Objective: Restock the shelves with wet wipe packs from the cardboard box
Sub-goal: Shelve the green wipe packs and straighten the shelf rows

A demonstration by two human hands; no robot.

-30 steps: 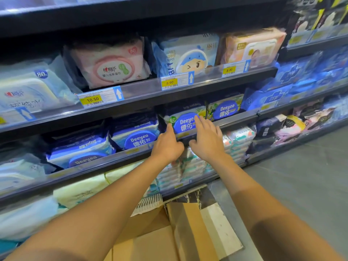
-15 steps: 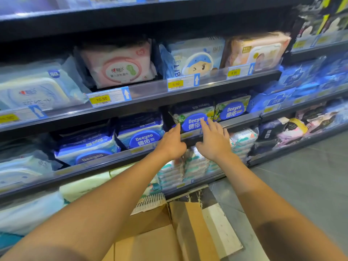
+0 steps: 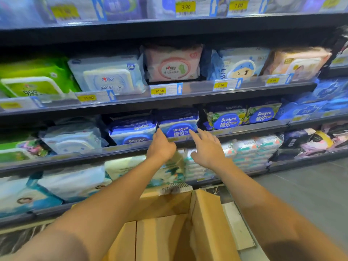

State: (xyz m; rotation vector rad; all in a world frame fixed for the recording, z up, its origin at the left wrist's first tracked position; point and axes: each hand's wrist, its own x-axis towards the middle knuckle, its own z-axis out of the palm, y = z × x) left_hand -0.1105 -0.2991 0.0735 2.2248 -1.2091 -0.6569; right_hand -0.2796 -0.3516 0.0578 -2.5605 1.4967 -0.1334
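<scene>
Middle shelf filled side by side with packs; narrow dark gaps left beside blue Deeyeo pack. Headroom capped by upper shelf just above pack tops. Space below taken by cardboard box, flaps raised between forearms. Grey floor at right left open. Open gap seen between left hand and right hand.
</scene>
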